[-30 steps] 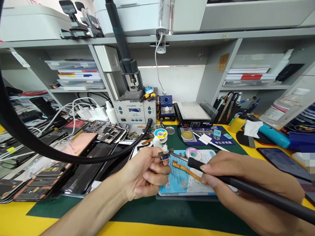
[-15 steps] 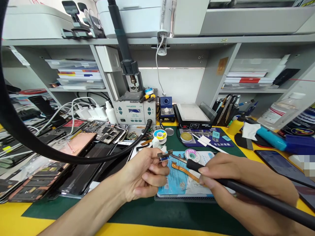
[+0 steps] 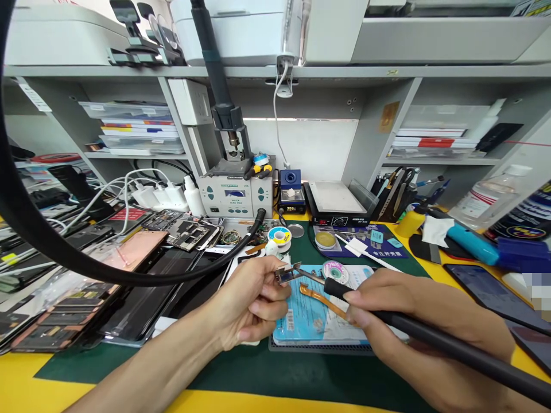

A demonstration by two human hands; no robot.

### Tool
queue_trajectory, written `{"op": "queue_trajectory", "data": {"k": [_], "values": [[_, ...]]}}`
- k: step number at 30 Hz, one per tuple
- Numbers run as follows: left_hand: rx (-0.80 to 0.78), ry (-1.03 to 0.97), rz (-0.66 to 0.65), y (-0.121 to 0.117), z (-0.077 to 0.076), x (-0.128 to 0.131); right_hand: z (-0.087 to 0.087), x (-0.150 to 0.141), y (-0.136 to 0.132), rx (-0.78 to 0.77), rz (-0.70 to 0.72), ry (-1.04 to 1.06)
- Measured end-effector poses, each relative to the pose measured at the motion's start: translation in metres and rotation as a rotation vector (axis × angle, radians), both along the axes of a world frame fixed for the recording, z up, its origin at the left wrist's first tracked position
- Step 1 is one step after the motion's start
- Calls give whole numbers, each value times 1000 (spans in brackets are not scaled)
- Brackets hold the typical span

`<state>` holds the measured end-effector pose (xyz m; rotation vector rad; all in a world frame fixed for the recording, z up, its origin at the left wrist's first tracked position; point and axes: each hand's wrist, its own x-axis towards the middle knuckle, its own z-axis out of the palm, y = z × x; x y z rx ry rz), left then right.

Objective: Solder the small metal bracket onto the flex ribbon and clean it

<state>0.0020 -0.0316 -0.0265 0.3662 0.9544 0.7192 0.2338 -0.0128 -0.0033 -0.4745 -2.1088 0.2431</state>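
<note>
Jutting from pinched left fingers (image 3: 274,291), a small part (image 3: 286,274) sits by the iron (image 3: 430,335) right fingers (image 3: 375,297) grip.

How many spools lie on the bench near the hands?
2. A yellow-and-blue spool just beyond the left hand; a pink-labelled spool beyond the soldering iron in the right hand. Others may be hidden.

Left grip (image 3: 247,304) curled, pinching; right grip (image 3: 456,312) pen-style.

The light is bright — the edges stretched by distortion.
</note>
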Motion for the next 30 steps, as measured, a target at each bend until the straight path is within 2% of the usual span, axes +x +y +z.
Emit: {"op": "queue_trajectory", "data": {"k": [8,18,21,26,30], "values": [[-17,37,-4,0,4,4,-3,-2,-1,-1,-23,7],[19,-61,77,-3,1,2,1,-5,-1,-51,37,90],[2,-124,61,-3,3,0,1,-2,-1,-41,36,83],[-21,-262,-8,0,2,-6,-6,2,-2,-100,-95,140],[-25,-307,-54,0,-1,-7,-7,3,-1,-125,-6,69]]}}
